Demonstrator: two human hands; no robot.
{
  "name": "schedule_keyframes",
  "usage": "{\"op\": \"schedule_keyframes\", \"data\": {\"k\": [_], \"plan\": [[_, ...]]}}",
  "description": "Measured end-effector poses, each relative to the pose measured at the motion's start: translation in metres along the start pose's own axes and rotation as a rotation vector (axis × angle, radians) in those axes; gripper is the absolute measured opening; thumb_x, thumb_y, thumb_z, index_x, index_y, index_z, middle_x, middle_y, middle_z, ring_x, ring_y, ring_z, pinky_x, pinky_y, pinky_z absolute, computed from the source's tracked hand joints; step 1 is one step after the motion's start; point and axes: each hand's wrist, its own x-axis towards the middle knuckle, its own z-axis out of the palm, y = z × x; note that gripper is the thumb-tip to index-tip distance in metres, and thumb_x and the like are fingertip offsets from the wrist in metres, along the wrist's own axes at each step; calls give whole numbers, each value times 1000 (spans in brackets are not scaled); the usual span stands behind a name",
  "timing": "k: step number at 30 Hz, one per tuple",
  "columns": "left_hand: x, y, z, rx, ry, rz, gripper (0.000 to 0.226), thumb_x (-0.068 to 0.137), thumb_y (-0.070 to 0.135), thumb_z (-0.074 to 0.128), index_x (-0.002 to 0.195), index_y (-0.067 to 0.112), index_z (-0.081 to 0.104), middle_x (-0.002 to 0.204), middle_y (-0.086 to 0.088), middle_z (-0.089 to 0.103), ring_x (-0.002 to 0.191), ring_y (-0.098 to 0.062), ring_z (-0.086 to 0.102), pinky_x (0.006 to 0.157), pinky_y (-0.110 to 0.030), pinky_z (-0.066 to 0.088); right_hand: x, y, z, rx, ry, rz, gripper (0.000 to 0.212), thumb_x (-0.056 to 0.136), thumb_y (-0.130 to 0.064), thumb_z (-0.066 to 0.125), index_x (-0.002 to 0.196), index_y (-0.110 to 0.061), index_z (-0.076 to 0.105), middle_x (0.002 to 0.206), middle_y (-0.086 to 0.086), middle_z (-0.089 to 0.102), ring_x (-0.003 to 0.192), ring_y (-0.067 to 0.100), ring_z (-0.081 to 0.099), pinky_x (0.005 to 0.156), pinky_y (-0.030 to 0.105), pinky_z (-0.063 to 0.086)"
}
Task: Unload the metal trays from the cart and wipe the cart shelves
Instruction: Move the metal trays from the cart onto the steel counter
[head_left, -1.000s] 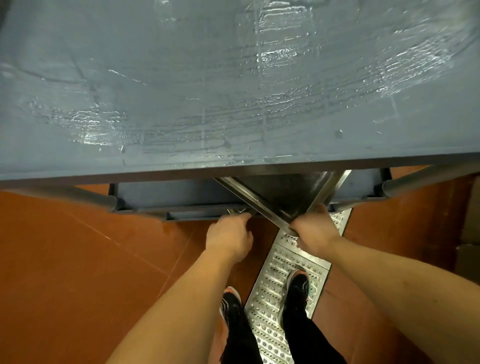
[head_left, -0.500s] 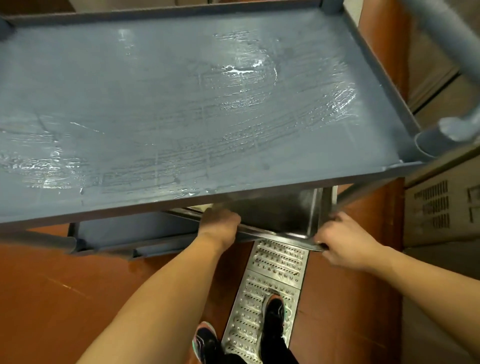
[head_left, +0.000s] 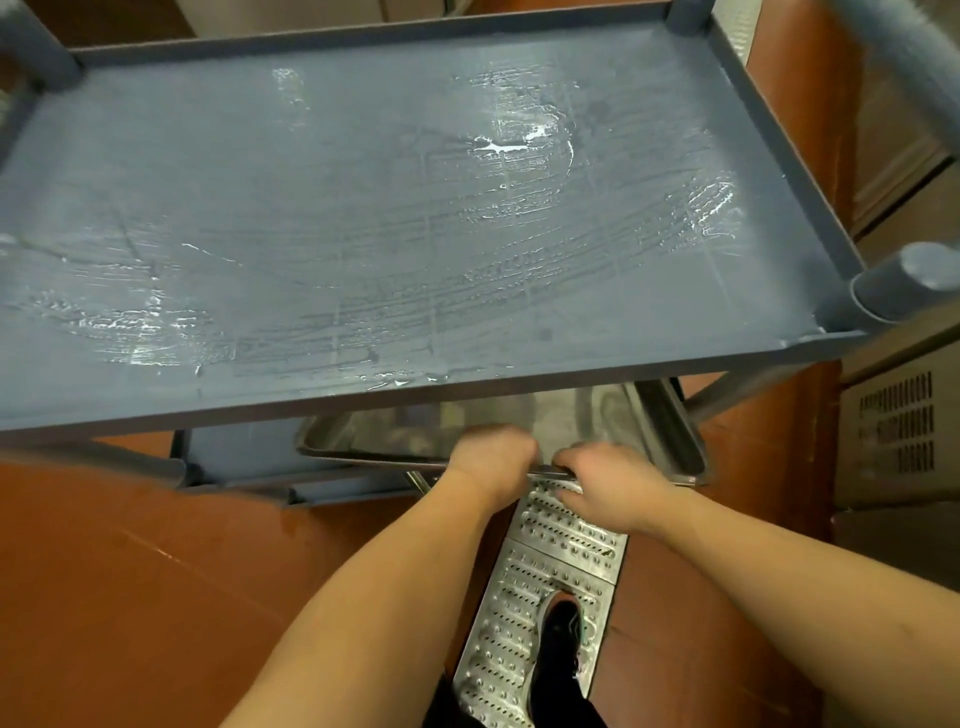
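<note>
My left hand (head_left: 491, 452) and right hand (head_left: 597, 475) close together, both curled on the near rim of the metal tray (head_left: 587, 415), tray sticking out from under the cart's top shelf (head_left: 363, 234) (wet and streaky), my shoe (head_left: 561, 629) on the metal floor grate (head_left: 550, 551) below.

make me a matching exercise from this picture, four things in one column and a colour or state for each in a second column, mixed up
Things:
1. top shelf
2. metal tray
3. floor grate
4. floor

Colour or state:
a. red-brown
b. has a black shoe standing on it
c. grey-blue with wet streaks
d. gripped at its near rim by the left hand and the right hand

Pairs: 1-c, 2-d, 3-b, 4-a
</note>
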Motion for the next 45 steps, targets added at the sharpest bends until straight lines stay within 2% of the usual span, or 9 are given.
{"op": "schedule_keyframes", "data": {"k": [3, 9, 16, 21, 27, 36, 39, 42, 45], "plan": [[-5, -1, -1, -9, 8, -2, 22, 88, 21, 55, 106, 15, 67, 102, -8, 67, 93, -29, 65, 67, -32, 44, 11, -9, -3, 57, -28, 46, 18, 93, -33, 49, 91, -21, 61, 89, 2, 63, 80, 22, 59, 67, 34, 48], [-26, -36, 5, -95, -15, -115, 35, 91, 38, 59, 121, 22, 57, 113, -5, 63, 101, -26, 61, 77, -33, 47, 15, -10, -18, -71, -87, 13, 21, 96, -30, 46, 79, -20, 51, 80, 1, 55, 78, 23, 58, 72, 39, 53], [-53, -66, -6, -12, -66, -225, 26, 93, 8, 49, 117, 13, 57, 118, -10, 60, 108, -29, 59, 84, -38, 47, 7, -22, -41, -102, -32, 42, 13, 92, -23, 49, 94, -18, 60, 85, 1, 56, 79, 20, 57, 71, 33, 50], [-69, -65, -20, 66, 20, -126, 32, 88, 6, 57, 118, 16, 61, 114, -8, 62, 104, -28, 60, 87, -40, 50, -10, -40, -54, -97, -2, 131, 11, 85, -18, 59, 95, -21, 61, 88, -1, 58, 80, 18, 59, 71, 30, 52], [-98, -69, -33, 154, 66, 47, 27, 88, 6, 55, 112, 17, 61, 111, -8, 63, 100, -30, 61, 75, -38, 46, -52, -72, -57, -73, 35, 270, 22, 78, -4, 53, 62, -19, 46, 65, -2, 49, 69, 24, 54, 53, 29, 40], [-150, -44, -58, 166, 22, 295, 27, 87, 10, 53, 111, 18, 64, 102, -6, 64, 92, -27, 60, 75, -36, 48, -141, -102, -50, 42, 77, 427, 2, 70, -9, 55, 70, -9, 57, 83, 11, 66, 73, 29, 60, 59, 36, 49], [-166, -16, -65, 236, -32, 384, 30, 83, 9, 55, 110, 17, 65, 103, -7, 64, 92, -29, 60, 71, -37, 48, -186, -105, -41, 144, 31, 485, 14, 75, -14, 67, 66, -16, 57, 80, 5, 62, 75, 24, 57, 65, 33, 47], [-186, 21, -67, 290, -81, 471, 30, 83, 10, 55, 110, 17, 66, 104, -8, 65, 91, -29, 60, 72, -36, 49, -236, -108, -25, 227, 39, 548, 18, 76, -19, 74, 87, -7, 66, 88, 6, 63, 80, 21, 56, 70, 34, 47], [-215, 61, -67, 337, -86, 561, 25, 81, 11, 58, 105, 12, 65, 101, -8, 64, 88, -28, 59, 69, -33, 46, -293, -113, -7, 290, 66, 597, 25, 79, -20, 74, 100, -10, 66, 97, 1, 60, 88, 18, 55, 74, 29, 47]]}}
